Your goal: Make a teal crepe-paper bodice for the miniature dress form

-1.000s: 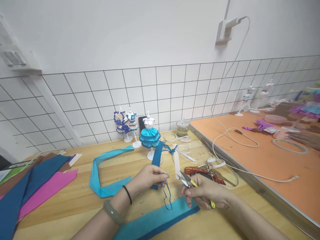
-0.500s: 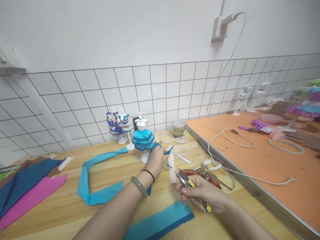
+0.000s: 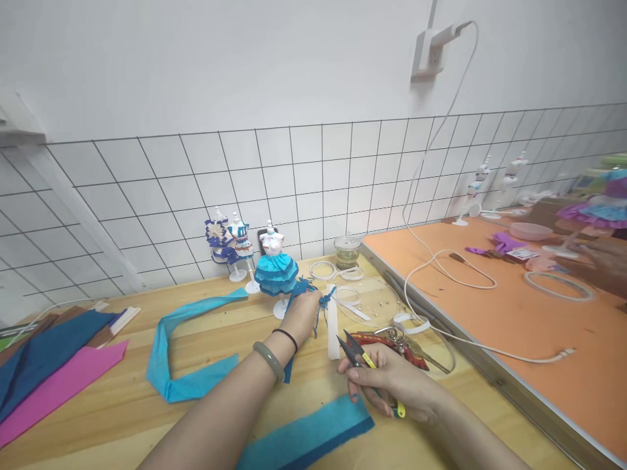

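Observation:
My left hand [image 3: 302, 314] reaches over the table to a tangle of dark blue paper strips [image 3: 306, 284] beside a small dress form [image 3: 277, 271] in a tiered turquoise skirt. Its fingers point away and are mostly hidden. A twisted blue strip [image 3: 325, 300] shows just past them, and a flat dark blue strip [image 3: 288, 373] lies partly under the hand. Nearer the front, my right hand [image 3: 385, 382] is closed round yellow-handled thread snips [image 3: 355, 350], blades slightly apart and pointing up-left. Below lies a layered turquoise and dark blue strip [image 3: 313, 427].
A folded turquoise strip [image 3: 159, 356] and coloured sheets [image 3: 63, 385] lie on the left. Two more dress forms [image 3: 239, 238] stand behind. Keys [image 3: 404, 343], a white strip [image 3: 333, 326], tape rolls [image 3: 347, 297] and a glass jar [image 3: 347, 251] lie right. Another person's hand [image 3: 605, 258] rests over the orange table.
My left hand has moved forward from the front with a thin blue loop to the tangled strips; the loop no longer shows in it. My right hand keeps holding the snips. The view has shifted slightly.

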Available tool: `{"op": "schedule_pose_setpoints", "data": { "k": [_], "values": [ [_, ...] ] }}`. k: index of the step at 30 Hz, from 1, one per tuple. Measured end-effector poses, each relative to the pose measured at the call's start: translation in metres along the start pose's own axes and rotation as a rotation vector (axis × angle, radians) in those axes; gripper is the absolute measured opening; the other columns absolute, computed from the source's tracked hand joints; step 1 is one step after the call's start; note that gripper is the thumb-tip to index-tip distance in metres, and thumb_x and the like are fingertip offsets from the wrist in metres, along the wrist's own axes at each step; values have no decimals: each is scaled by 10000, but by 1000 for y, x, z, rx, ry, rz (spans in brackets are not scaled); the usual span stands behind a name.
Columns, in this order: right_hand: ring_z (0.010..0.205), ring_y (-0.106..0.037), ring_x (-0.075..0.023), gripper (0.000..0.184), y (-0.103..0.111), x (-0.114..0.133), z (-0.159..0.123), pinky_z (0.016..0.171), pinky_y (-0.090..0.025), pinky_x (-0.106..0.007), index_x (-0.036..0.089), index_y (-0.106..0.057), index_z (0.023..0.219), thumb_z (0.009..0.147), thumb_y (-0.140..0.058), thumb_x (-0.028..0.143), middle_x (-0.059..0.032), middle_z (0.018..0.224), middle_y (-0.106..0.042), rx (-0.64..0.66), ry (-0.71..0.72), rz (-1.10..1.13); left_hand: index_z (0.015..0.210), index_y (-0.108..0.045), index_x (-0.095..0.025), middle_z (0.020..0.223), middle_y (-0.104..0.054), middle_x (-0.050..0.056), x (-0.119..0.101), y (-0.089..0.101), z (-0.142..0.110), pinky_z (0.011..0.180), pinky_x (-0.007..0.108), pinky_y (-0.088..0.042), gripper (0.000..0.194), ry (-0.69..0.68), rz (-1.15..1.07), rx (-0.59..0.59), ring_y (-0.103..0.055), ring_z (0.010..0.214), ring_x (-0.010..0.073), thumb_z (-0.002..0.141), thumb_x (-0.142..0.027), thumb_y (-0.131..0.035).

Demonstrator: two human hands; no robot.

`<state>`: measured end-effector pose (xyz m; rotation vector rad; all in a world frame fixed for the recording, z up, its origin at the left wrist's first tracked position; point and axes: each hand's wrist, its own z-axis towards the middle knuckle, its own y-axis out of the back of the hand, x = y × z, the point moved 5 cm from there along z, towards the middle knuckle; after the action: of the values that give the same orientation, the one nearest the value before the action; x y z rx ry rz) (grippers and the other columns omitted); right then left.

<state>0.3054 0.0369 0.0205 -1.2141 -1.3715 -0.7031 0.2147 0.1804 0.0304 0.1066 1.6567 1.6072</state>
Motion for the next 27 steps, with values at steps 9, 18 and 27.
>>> {"op": "schedule_pose_setpoints", "data": {
  "k": [9, 18, 27],
  "values": [
    [267, -403, -10, 264, 4, -2, 4, 278, -201, -135, 125, -602, 827, 698, -662, 348, 6, 586, -634, -69, 24, 39, 992, -540, -182, 913, -598, 71, -13, 13, -6, 841, 346, -356, 200, 13, -244, -83, -523, 938, 225, 810, -192, -458],
    [239, -328, -12, 245, 8, 1, 6, 288, -207, -147, 136, -578, 687, 692, -628, 376, 66, 405, -520, -179, 100, 1, 961, -622, -110, 723, -657, 76, -54, -5, -59, 603, 255, -457, 582, -96, -690, 260, -602, 636, 150, 839, -560, -274],
    [261, -352, -38, 216, 7, -8, 12, 313, -287, -158, 151, -555, 597, 658, -650, 335, 80, 322, -481, -287, 107, -119, 561, -635, -177, 570, -622, 8, -57, 7, -75, 616, 239, -384, 325, -94, -578, 128, -548, 595, 153, 798, -333, -477]
  ]
}}
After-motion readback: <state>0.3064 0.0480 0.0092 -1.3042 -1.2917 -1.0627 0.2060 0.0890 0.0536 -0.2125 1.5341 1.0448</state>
